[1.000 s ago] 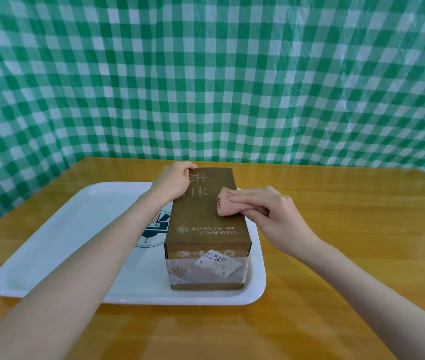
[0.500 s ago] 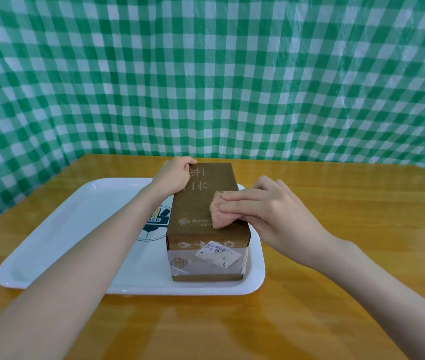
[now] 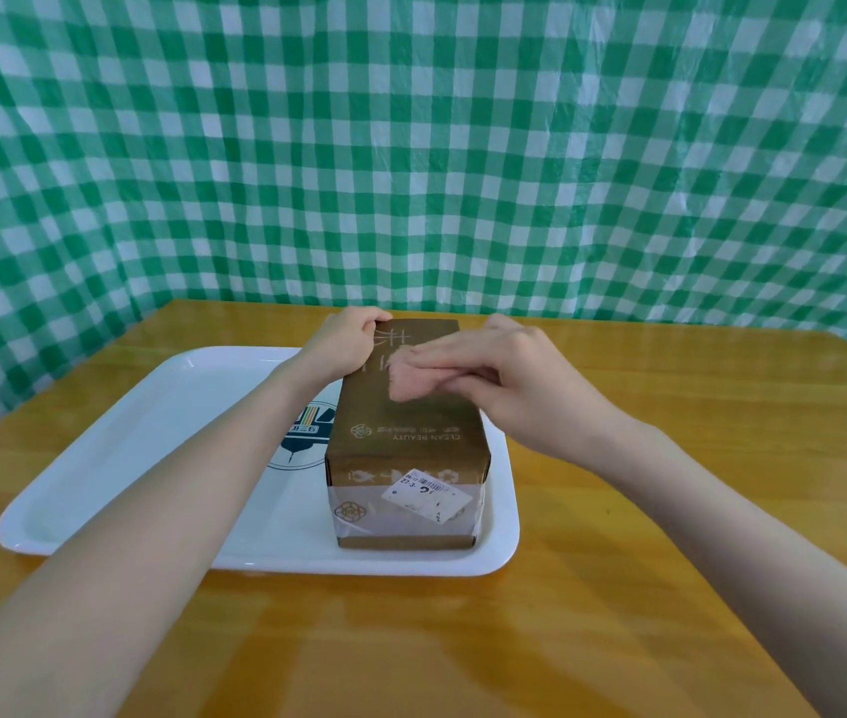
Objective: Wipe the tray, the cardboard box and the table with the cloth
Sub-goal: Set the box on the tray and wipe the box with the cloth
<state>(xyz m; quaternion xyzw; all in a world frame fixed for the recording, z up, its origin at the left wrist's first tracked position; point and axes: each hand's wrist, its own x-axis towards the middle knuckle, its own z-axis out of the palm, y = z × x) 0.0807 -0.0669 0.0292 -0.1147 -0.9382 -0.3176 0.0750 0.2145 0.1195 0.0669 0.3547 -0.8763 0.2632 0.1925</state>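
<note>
Pressing the cloth (image 3: 411, 381) onto the top of the cardboard box (image 3: 405, 437) with the right hand (image 3: 509, 380), fingers laid together over the pink wad, thumb tucked beneath, pinching it. Gripping the box's far left corner with the left hand (image 3: 343, 344), fingers curled over the edge to steady it. Beneath the box and stretching to its left, the white tray (image 3: 126, 458); under both, the wooden table (image 3: 670, 458). Judged step: wiping the box top, cloth roughly midway along it. Next, probably: drawing the cloth toward the box's near, labelled end while bracing with the left hand; box sides, tray and table seemingly still to wipe.
</note>
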